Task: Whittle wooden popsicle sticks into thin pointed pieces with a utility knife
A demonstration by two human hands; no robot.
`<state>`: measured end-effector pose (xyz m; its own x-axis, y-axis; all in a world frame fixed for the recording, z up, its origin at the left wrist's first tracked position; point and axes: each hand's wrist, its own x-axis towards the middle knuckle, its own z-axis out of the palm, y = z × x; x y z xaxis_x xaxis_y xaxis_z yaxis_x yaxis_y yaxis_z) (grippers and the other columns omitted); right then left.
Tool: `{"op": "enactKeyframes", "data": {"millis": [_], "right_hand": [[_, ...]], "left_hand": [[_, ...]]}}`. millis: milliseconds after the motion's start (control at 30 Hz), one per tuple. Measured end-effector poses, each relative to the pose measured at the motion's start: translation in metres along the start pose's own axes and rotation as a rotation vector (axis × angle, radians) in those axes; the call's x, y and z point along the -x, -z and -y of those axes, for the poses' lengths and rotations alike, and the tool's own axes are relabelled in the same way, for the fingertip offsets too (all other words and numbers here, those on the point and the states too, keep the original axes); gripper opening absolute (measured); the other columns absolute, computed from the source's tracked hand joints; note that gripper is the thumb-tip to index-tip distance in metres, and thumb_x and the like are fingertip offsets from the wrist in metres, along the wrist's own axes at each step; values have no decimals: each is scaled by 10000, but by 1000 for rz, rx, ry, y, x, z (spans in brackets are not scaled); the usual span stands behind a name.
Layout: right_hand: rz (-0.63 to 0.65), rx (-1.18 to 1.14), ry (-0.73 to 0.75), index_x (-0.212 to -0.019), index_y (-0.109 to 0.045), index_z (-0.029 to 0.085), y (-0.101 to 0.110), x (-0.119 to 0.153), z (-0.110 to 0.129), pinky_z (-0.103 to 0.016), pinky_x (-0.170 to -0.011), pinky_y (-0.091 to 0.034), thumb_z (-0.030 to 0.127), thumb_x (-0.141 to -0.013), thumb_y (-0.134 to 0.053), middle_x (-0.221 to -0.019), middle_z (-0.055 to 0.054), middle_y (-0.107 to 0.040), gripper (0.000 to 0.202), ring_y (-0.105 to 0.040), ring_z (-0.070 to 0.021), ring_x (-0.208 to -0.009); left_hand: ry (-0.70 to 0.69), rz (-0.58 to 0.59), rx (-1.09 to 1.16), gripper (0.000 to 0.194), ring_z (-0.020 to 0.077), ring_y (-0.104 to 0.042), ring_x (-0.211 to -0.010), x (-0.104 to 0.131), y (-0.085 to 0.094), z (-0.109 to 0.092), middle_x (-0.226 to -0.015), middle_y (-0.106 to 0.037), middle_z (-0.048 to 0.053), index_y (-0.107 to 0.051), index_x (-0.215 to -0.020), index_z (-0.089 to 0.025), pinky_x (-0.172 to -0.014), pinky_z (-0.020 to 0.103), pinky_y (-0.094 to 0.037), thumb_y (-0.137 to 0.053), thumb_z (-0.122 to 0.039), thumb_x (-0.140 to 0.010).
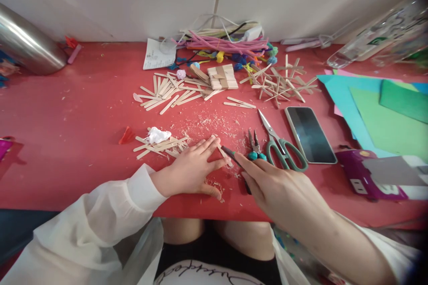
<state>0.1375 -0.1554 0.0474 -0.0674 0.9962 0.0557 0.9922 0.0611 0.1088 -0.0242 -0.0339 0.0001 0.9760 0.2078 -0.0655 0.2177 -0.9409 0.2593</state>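
Note:
My left hand (pixel 192 167) lies palm down with its fingers stretched out and the thumb apart. Its fingertips press the far end of a wooden craft stick (pixel 224 155) against the red table. In my right hand (pixel 272 182) is a knife (pixel 229 151), its dark blade lying across that stick and part of its black handle showing below the fingers. Pale wood shavings (pixel 214 122) are scattered around both hands. Just left of my left hand, a crumpled white lump (pixel 158 135) rests on a small pile of craft sticks (pixel 145 148).
Pliers (pixel 256 147), green-handled scissors (pixel 286 149) and a phone (pixel 310 134) lie right of my right hand. Farther back are more craft sticks (pixel 163 91), a bundled stack (pixel 223 76) and pink pipe cleaners (pixel 227 44). Coloured paper (pixel 371 120) and a purple case (pixel 371 176) sit far right.

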Motion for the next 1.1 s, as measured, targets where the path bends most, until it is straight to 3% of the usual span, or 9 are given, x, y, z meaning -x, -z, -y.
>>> {"op": "enactKeyframes", "data": {"millis": [700, 800, 933, 1100], "right_hand": [[18, 17, 18, -1144, -617, 150, 0, -2, 0, -238, -343, -240, 169, -803, -446, -661, -31, -664, 383, -531, -109, -365], [104, 49, 7, -1182, -591, 169, 2, -3, 1, -228, -345, -238, 165, -802, -442, -689, -40, -672, 407, -533, -102, -375], [337, 119, 39, -1263, -512, 133, 15, -13, 8, -217, -351, -268, 116, -772, -459, -771, -84, -684, 494, -577, -114, -423], [519, 152, 109, -1268, -493, 74, 31, -34, 11, -229, -414, -371, 46, -739, -466, -824, -126, -687, 531, -654, -170, -580]], "left_hand": [[6, 7, 6, 808, 335, -169, -1349, 0, 0, -1, -1457, -227, 182, -426, -1318, -238, -1040, 489, -255, -430, -743, -687], [6, 9, 5, 812, 337, -175, -1347, 0, 0, -1, -1455, -233, 182, -427, -1317, -235, -1038, 487, -259, -425, -747, -687], [1, -3, 8, 816, 338, -167, -1349, 1, -1, 0, -1453, -231, 191, -434, -1312, -224, -1045, 480, -249, -417, -750, -688], [-15, 5, 20, 829, 330, -156, -1353, 1, 0, 1, -1459, -213, 193, -401, -1332, -214, -1052, 465, -243, -428, -741, -692]]}}
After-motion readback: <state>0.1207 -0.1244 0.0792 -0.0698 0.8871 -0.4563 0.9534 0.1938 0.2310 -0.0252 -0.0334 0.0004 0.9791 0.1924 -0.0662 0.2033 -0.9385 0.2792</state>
